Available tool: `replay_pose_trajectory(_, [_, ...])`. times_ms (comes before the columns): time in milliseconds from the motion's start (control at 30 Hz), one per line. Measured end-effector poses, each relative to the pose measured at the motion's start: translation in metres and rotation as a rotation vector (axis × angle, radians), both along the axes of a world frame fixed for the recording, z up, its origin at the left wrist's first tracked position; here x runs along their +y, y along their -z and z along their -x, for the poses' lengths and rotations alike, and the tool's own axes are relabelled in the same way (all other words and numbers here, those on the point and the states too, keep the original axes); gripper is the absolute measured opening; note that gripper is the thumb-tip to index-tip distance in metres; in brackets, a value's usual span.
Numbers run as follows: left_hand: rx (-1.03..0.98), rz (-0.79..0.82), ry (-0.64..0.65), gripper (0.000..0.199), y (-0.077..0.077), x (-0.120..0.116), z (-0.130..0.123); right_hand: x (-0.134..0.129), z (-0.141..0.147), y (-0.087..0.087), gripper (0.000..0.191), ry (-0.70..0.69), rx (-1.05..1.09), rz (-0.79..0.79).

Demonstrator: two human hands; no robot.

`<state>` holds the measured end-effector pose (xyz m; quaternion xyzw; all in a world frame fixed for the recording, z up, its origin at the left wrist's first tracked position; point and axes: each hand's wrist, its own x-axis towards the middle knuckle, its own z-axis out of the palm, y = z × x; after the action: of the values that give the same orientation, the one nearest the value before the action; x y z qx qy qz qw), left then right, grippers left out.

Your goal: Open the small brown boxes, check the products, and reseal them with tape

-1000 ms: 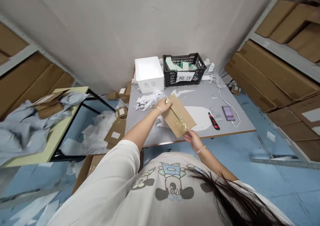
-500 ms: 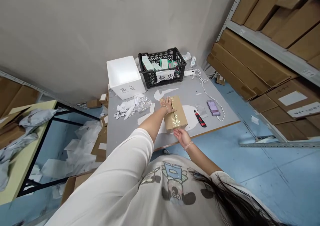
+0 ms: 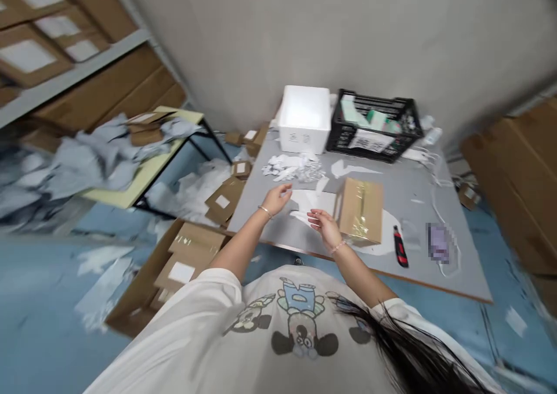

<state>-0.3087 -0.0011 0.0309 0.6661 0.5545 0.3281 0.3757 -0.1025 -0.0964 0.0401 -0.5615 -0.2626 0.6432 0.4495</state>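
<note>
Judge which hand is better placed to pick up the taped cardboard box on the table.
Right, probably: the right hand is empty and open right beside the taped cardboard box, while the left hand, also empty, is farther away, with the right hand between it and the box.

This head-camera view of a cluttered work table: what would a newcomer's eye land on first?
The cardboard box with glossy clear tape stands out, lying on the gray table beside the open right hand, with the open left hand farther left. At the table's far end sit a white foam box and a black plastic crate of pale cartons. A red-and-black utility knife lies right of the cardboard box.
</note>
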Motion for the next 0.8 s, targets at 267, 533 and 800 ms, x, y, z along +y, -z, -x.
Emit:
replay_pose_trajectory(267, [-0.073,0.203,-1.159,0.025,0.037,-0.236,0.301,0.031,0.206,0.025,0.028,-0.545,-0.157,-0.076])
replay_pose_trajectory(533, [-0.411,0.460,-1.608,0.025,0.100,-0.408,0.358,-0.040,0.444,0.090,0.028,-1.125,-0.308,-0.139])
replay_pose_trajectory(800, [-0.718,0.633,-1.620,0.011,0.170,-0.437,0.386,-0.103,0.550,0.165,0.022,-1.356,-0.429,-0.177])
